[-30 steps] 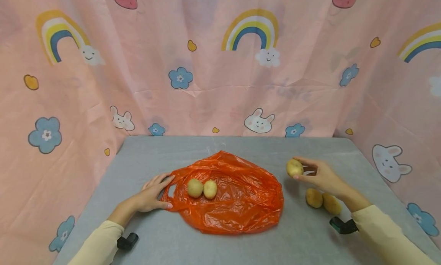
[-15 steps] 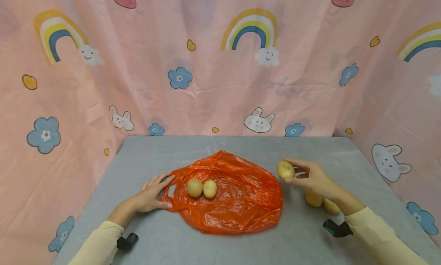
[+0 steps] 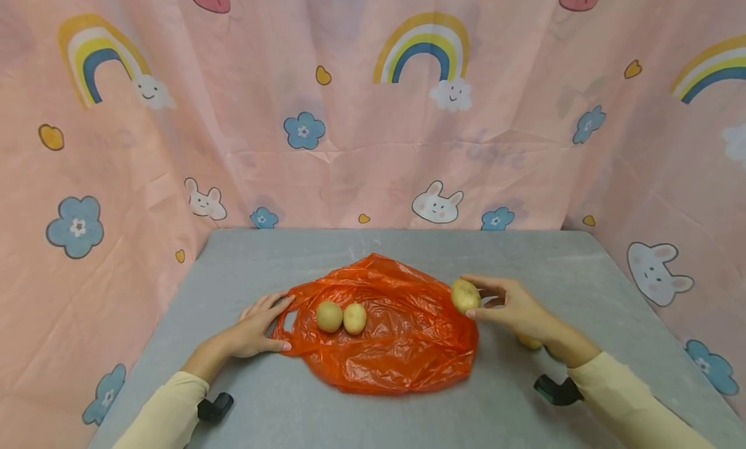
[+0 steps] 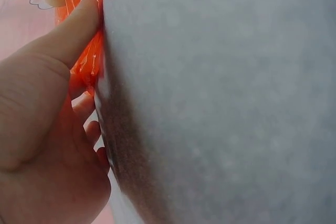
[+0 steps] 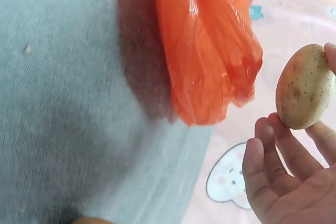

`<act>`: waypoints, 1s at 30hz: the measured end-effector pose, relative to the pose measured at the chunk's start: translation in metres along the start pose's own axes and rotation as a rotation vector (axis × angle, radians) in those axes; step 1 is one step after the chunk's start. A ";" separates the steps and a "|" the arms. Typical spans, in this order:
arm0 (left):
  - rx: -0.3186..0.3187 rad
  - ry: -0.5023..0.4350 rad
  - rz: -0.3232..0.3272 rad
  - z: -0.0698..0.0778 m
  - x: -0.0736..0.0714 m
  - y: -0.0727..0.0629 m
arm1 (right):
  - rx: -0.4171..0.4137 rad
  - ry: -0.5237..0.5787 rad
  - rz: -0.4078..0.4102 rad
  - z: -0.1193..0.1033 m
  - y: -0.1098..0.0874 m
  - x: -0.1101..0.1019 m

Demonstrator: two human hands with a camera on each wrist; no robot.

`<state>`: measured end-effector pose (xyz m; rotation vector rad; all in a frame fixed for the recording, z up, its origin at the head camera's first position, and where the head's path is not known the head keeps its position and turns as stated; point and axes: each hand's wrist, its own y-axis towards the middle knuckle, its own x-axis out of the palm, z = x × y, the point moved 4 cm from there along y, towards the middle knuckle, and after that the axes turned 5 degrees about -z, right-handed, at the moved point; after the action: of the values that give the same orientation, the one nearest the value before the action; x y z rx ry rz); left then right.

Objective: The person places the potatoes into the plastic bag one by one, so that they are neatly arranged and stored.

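An orange plastic bag (image 3: 402,345) lies flat on the grey table. Two potatoes sit side by side on its left part, a rounder brownish one (image 3: 329,317) and a paler one (image 3: 355,319). My left hand (image 3: 252,332) rests at the bag's handle end, fingers spread, with the thumb (image 4: 79,27) pressing on the plastic. Above the bag's right edge my right hand (image 3: 513,306) pinches a speckled oval potato (image 5: 304,86) between thumb and fingertips. In the right wrist view that potato is apart from the bag.
More potatoes (image 3: 529,342) lie on the table (image 3: 291,410) under my right forearm, mostly hidden by it. A black wrist-worn device (image 3: 557,391) juts from the right sleeve, and another (image 3: 215,407) from the left. A patterned pink curtain (image 3: 361,177) stands behind the table.
My right hand has carried the potato leftward, from right of the bag to above its right edge. The forearm now covers more of the potatoes beneath. The left hand has stayed put.
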<state>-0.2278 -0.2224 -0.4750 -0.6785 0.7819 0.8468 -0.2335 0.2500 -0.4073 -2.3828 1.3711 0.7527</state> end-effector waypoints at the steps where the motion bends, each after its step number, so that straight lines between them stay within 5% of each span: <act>1: 0.000 -0.001 -0.001 0.000 0.000 0.000 | 0.000 0.002 -0.005 0.000 0.001 0.002; 30: -0.015 -0.012 0.003 -0.001 0.000 -0.001 | -0.101 0.140 -0.119 -0.024 0.016 0.055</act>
<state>-0.2275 -0.2232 -0.4753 -0.6851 0.7668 0.8596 -0.2175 0.1907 -0.4190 -2.6141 1.2564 0.6488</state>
